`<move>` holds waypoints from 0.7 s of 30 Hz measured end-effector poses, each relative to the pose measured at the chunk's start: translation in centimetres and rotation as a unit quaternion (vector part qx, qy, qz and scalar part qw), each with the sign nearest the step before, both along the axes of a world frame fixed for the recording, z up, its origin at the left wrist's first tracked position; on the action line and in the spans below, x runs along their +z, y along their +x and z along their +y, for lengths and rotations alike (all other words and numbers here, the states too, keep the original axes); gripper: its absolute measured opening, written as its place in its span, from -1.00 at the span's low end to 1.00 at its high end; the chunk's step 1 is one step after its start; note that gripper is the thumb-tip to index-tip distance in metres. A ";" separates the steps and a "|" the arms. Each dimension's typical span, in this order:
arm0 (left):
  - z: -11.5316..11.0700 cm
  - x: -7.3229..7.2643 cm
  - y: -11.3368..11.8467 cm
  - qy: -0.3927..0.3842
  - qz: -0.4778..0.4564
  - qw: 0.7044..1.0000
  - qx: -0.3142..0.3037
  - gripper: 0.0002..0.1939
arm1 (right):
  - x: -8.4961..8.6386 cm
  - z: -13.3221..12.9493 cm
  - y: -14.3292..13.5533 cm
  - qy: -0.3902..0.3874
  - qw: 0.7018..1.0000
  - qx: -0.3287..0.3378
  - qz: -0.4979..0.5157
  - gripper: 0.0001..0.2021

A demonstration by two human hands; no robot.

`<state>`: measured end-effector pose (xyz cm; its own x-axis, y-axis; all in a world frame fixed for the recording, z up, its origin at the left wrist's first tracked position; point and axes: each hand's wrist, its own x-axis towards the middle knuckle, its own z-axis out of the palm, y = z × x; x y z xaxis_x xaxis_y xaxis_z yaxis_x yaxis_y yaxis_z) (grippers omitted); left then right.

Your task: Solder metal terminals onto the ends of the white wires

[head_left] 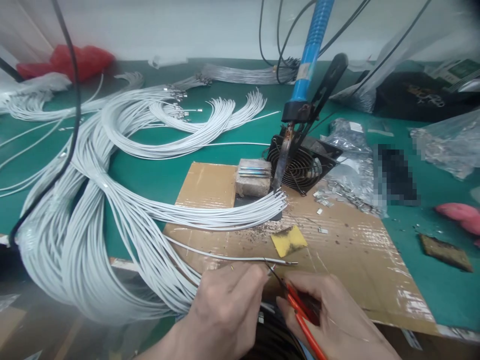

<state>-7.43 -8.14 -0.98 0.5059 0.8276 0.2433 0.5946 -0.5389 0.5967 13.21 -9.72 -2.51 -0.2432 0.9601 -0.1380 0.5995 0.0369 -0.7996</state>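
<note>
My left hand (228, 305) is closed, and a short white wire end (270, 270) pokes out past its fingertips. My right hand (333, 315) is wrapped round red-handled pliers (300, 307), whose thin dark jaws point at that wire end. Whether the jaws touch the wire, I cannot tell. Just beyond both hands, a single white wire (240, 258) with a bare tip lies on the cardboard (360, 260). A thick bundle of white wires (210, 215) runs from the left, its ends beneath the soldering iron's tip (279, 175).
The blue-handled soldering iron (305, 70) stands upright above a grey block (254, 185) and a black fan (300, 167). A yellow sponge (288, 241) and small metal terminals (322, 200) lie on the cardboard. A black cable (71, 125) hangs at left. Plastic bags (348, 145) rest at right.
</note>
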 end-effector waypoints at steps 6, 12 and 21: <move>-0.4 -0.7 0.2 0.078 0.033 0.996 -0.009 -0.72 | 0.3 0.1 0.0 -0.037 0.998 0.018 -0.041 -0.73; 0.7 1.5 0.3 -0.403 -0.250 0.877 0.069 -0.73 | -0.1 0.2 -0.8 -0.032 0.999 0.019 0.032 -0.79; 2.9 0.8 -1.7 -0.660 -0.430 0.614 0.059 -0.72 | -2.1 0.8 -2.1 0.096 0.989 0.009 0.111 -0.81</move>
